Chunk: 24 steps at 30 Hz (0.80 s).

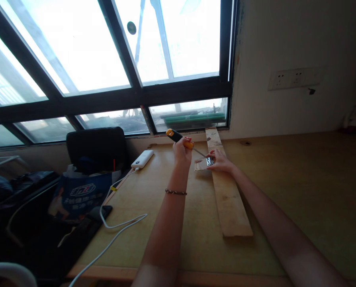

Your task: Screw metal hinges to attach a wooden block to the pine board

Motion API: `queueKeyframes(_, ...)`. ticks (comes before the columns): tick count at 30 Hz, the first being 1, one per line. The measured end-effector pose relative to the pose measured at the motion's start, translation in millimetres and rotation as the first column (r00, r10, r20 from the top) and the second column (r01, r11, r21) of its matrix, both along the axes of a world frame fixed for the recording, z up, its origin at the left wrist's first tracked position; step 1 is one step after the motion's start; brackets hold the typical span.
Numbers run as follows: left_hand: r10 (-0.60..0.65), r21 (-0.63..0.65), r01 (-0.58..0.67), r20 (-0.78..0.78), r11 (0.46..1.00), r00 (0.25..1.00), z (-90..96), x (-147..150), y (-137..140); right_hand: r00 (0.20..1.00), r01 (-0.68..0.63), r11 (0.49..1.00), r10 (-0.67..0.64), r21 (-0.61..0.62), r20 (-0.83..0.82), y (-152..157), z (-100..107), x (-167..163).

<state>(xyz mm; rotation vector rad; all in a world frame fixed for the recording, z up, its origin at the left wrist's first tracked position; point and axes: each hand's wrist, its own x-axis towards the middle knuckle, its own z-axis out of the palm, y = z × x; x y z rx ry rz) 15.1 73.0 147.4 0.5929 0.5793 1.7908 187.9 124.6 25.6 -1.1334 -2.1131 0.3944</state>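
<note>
A screwdriver with a black and yellow handle is held in my left hand, which is closed around the front of the grip. Its shaft slants down to the right, toward a small shiny metal hinge-like piece. My right hand has its thumb and fingers closed about that piece, at the left edge of a long wooden board. A short wooden piece lies against the board's left side. The screwdriver's tip is too small to tell whether it touches a screw.
On the left of the table lies a white power bank with a white cable trailing toward me. A black chair and a blue bag stand beyond the left edge. The window and wall border the back.
</note>
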Motion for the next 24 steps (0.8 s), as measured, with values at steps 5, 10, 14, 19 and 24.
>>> queueKeyframes(5,0.006,0.003,-0.006,-0.006,1.0,1.0,-0.9,-0.5,1.0,1.0,0.005,1.0,-0.005,0.002,-0.008,-1.4,0.6,-0.4)
queueKeyframes(10,0.009,-0.001,-0.009,-0.012,1.0,1.0,-1.4,-0.3,1.4,1.0,-0.008,1.0,0.008,-0.005,-0.006,0.0,-0.4,0.0)
queueKeyframes(14,0.007,-0.001,-0.007,-0.011,1.0,1.0,-1.6,-0.5,1.9,1.0,-0.006,1.0,0.006,-0.017,-0.01,0.7,-0.3,0.1)
queueKeyframes(19,0.003,0.0,-0.003,-0.02,1.0,1.0,-3.8,-0.7,3.9,1.0,-0.004,1.0,0.004,-0.013,-0.02,-0.9,1.1,-0.6)
queueKeyframes(24,-0.016,-0.031,0.015,-0.029,0.999,0.999,-6.3,3.0,4.4,1.0,-0.002,1.0,0.002,-0.006,-0.02,-3.0,2.8,-1.2)
